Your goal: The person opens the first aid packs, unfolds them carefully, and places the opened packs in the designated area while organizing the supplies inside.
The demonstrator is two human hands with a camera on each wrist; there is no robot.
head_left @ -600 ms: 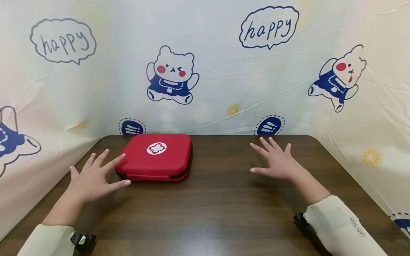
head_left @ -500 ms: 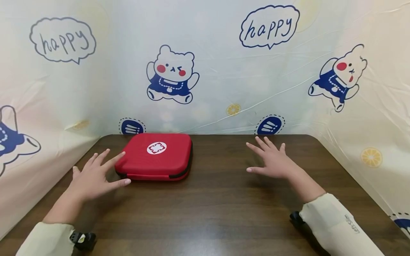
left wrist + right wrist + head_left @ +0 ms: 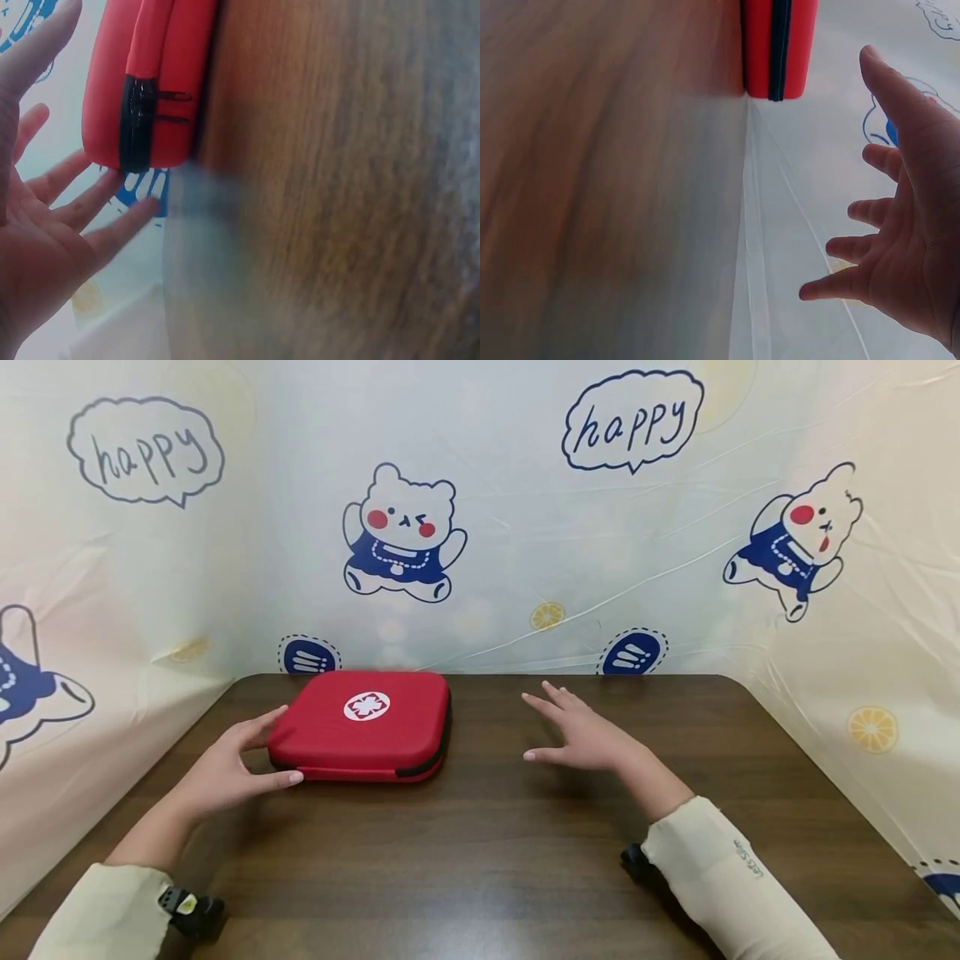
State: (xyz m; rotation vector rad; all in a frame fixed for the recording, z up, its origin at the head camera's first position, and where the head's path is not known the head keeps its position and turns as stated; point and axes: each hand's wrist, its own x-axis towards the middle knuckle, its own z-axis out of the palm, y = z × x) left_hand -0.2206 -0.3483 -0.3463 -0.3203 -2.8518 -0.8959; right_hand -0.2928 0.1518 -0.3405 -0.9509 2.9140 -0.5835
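A red zippered hard case (image 3: 352, 743), marked with a white round emblem on its lid, lies closed toward the left of the table. At its left end is my left hand (image 3: 217, 777), thumb by the front corner and index finger along the left edge. The left wrist view shows those fingers extended around the end of the case, close to the black zipper (image 3: 136, 124) with its two pulls. My right hand (image 3: 588, 735) is held over the table to the right of the case, fingers spread and holding nothing. A gap separates it from the case's right end (image 3: 761, 52).
The dark wooden table (image 3: 465, 868) has its far edge against a printed curtain (image 3: 510, 527) that also hangs along both sides. The case stands close to that far edge. Black wrist devices (image 3: 193, 912) sit under both sleeves.
My right hand has moved left toward the case. The left hand has closed in on the case's left end, its outer fingers dropping out of sight. The case has stayed put.
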